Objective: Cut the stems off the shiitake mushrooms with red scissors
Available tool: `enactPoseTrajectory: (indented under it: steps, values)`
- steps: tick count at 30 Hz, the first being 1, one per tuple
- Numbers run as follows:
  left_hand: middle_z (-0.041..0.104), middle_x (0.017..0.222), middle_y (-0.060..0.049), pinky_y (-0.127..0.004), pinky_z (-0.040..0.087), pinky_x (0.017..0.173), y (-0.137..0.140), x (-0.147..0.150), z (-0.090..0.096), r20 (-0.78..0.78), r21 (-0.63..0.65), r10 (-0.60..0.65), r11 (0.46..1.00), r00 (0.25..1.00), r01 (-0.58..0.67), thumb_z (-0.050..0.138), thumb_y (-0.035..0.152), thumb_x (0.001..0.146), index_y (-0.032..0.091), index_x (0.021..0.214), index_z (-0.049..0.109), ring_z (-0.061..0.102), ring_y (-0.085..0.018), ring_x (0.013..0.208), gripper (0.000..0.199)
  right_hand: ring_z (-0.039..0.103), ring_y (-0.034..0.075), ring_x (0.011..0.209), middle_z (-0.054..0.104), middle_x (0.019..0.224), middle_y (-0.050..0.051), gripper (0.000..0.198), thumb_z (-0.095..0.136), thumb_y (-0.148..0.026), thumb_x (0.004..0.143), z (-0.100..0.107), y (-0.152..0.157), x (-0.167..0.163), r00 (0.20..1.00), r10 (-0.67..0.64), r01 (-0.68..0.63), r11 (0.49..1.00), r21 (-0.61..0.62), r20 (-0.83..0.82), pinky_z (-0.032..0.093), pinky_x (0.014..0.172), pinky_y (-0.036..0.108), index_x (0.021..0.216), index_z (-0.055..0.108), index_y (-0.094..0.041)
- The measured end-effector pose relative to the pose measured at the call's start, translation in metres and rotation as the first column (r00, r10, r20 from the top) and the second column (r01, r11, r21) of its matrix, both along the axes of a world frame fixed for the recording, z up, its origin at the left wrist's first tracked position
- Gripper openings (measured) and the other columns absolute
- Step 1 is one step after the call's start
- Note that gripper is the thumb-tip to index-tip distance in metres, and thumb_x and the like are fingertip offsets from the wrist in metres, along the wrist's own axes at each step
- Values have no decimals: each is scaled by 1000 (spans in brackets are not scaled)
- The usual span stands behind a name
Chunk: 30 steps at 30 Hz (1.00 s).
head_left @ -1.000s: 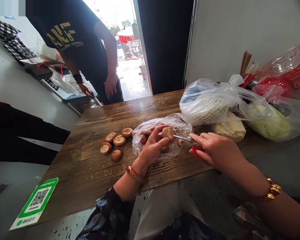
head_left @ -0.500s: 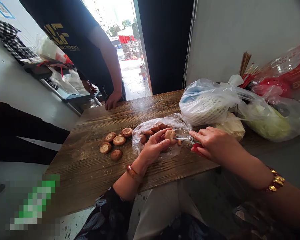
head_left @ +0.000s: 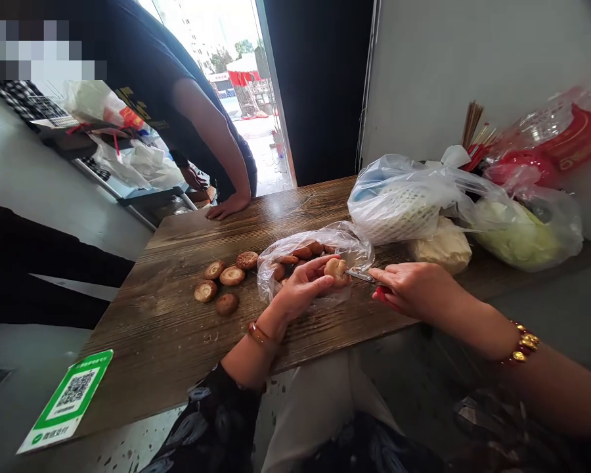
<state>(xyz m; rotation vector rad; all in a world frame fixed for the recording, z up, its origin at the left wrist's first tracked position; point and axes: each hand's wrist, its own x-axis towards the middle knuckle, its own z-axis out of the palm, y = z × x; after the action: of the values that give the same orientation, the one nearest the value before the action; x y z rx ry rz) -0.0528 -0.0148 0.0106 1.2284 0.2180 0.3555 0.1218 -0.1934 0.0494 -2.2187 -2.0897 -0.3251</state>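
Over an open clear plastic bag (head_left: 266, 263), my left hand (head_left: 303, 286) pinches a shiitake mushroom (head_left: 335, 268) between thumb and fingers. My right hand (head_left: 414, 286) grips a pair of scissors (head_left: 362, 276) by red handles, mostly covered by the fingers. The blade tips touch the mushroom at its stem side; the exact contact is too small to make out. More brown mushrooms (head_left: 303, 252) fill the bag under and behind my left hand. To the left, several mushrooms (head_left: 232, 276) lie loose on the wooden table (head_left: 177, 341), most with their pale undersides up.
At the right stand a bag with a white net-wrapped item (head_left: 398, 210), a pale wrapped bundle (head_left: 443, 246) and a bag of green vegetable (head_left: 517, 233). Skewers (head_left: 473, 125) stand behind. A co-worker's hand (head_left: 229, 205) rests on the far edge. A QR-code card (head_left: 71, 397) sits at front left.
The scissor blades look closer together at the mushroom. My left hand keeps its hold. The co-worker leans further over the table's far edge, and the view has shifted slightly.
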Motion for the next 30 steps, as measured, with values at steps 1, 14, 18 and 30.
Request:
enactPoseTrajectory:
  steps: [1, 14, 18, 30]
  values:
    - [71, 118, -12, -37, 54, 92, -1, 0, 0, 4, 20, 3, 1000, 1000, -4, 82, 29, 75, 18, 128, 64, 70, -26, 101, 57, 67, 19, 74, 73, 86, 6, 26, 58, -28, 92, -1, -4, -2, 1000, -9, 9, 1000, 3, -23, 35, 58, 29, 113, 69, -17]
    - [63, 126, -11, -39, 50, 100, -26, -6, 0, 119, 354, 254, 892, 960, -280, 87, 27, 66, 21, 131, 57, 60, -28, 118, 72, 67, 18, 76, 75, 88, 5, 39, 60, -46, 91, -10, -32, -21, 753, 46, -40, 999, 24, -657, 48, 69, 27, 118, 71, -20]
    - [62, 129, -8, -40, 53, 96, -48, -15, -5, 137, 285, 309, 898, 941, -336, 85, 28, 69, 26, 133, 54, 65, -25, 110, 70, 66, 18, 74, 74, 85, 4, 43, 58, -50, 91, -12, -31, -27, 719, 53, -62, 998, 12, -693, 47, 66, 27, 117, 72, -18]
    - [49, 149, -11, -45, 48, 106, -83, -30, -19, 160, 167, 308, 928, 938, -333, 66, 40, 88, 27, 140, 50, 58, -29, 124, 55, 68, 20, 78, 75, 93, 6, 37, 58, -41, 92, -15, -53, -32, 876, 32, -37, 999, 1, -481, 47, 66, 29, 121, 68, -21]
